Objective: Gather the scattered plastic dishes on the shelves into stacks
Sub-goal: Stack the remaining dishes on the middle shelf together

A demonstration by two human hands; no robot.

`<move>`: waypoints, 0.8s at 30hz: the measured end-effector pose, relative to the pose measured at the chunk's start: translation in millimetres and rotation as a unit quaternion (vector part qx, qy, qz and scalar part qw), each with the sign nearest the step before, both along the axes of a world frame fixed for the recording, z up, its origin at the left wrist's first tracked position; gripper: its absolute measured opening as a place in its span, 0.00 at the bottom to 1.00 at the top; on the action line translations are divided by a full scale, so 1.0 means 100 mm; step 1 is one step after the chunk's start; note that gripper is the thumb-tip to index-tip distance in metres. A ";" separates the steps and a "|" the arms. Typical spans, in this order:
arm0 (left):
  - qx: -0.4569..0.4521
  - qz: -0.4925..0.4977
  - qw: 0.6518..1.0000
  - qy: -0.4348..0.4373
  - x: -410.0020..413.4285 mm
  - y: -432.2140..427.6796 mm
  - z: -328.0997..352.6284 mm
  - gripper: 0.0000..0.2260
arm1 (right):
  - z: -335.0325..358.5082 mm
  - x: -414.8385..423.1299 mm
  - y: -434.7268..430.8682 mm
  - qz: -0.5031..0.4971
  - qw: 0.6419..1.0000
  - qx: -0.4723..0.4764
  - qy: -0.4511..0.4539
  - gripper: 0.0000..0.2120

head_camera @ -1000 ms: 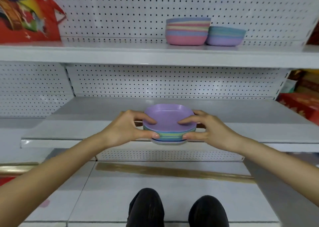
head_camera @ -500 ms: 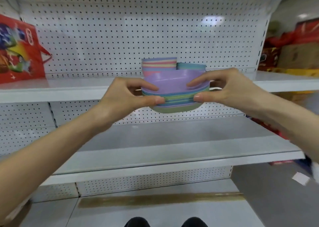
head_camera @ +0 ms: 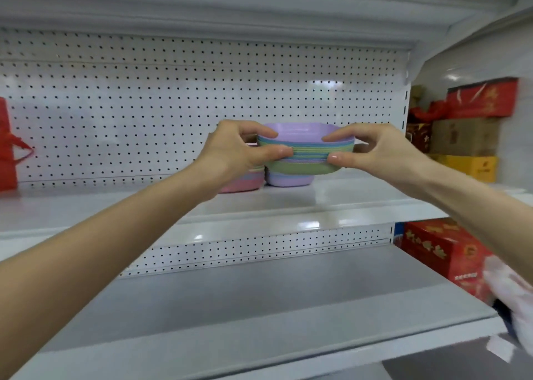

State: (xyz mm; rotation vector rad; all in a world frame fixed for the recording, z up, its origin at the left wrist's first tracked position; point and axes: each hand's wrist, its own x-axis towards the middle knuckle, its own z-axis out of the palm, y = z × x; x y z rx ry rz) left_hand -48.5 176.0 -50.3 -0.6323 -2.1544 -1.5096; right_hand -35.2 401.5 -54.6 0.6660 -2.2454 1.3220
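Note:
A stack of pastel plastic dishes (head_camera: 305,156), lilac on top and green at the bottom, is held in the air between both hands. My left hand (head_camera: 233,151) pinches its left side and my right hand (head_camera: 372,150) pinches its right side. It hovers right above a lilac-bottomed stack (head_camera: 288,180) standing on the upper shelf (head_camera: 360,195). Whether the two stacks touch I cannot tell. A pink-bottomed stack (head_camera: 245,182) stands just to the left, mostly hidden behind my left hand.
The white pegboard back wall (head_camera: 129,114) rises behind the shelf. A red bag (head_camera: 8,148) stands at the far left of the upper shelf. Red and yellow boxes (head_camera: 467,131) fill the neighbouring bay on the right. The lower shelf (head_camera: 259,307) is bare.
Both hands have lifted the dish stack from the lower shelf's front edge up to the upper shelf, over the lilac-bottomed stack. The camera has tilted upward.

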 end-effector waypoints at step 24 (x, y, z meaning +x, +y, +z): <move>-0.355 0.069 0.932 -0.035 -1.84 0.22 0.44 0.19 | 0.14 -1.94 0.27 -0.023 0.994 0.014 -0.107 0.13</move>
